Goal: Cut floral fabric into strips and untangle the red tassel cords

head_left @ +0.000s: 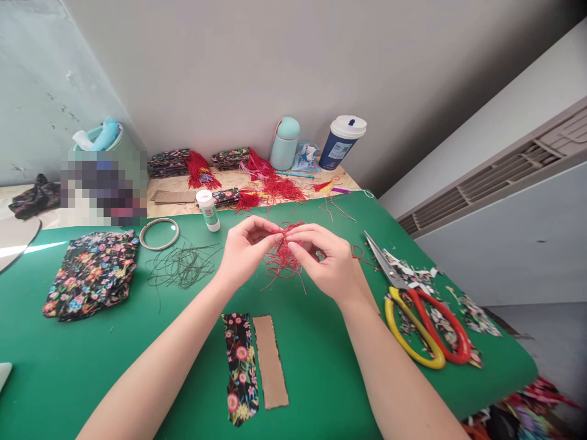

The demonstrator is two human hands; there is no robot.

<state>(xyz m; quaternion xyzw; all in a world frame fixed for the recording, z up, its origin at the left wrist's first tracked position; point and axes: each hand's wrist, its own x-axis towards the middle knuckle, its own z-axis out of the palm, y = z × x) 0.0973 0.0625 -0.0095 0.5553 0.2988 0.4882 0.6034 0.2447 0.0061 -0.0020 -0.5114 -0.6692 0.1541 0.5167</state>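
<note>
Both of my hands meet over the middle of the table, fingertips almost touching. My left hand (251,244) is closed, pinching red cord (284,263) between thumb and fingers. From the other side my right hand (323,253) pinches the same cord. Loose red loops hang and lie in a tangle below the fingers; the exact spot being gripped is partly hidden. Nearer to me lie a floral fabric strip (241,370) and, beside it, a tan card strip (271,362) with dark edges. A tangle of dark green cord (183,267) lies left of my left hand.
Scissors (413,305) with yellow and red handles lie at right among fabric scraps (477,315). Folded floral fabric (94,275), a ring of tape (159,234) and a glue stick (208,211) are at left. Behind stand a mint bottle (285,145) and a lidded cup (342,143).
</note>
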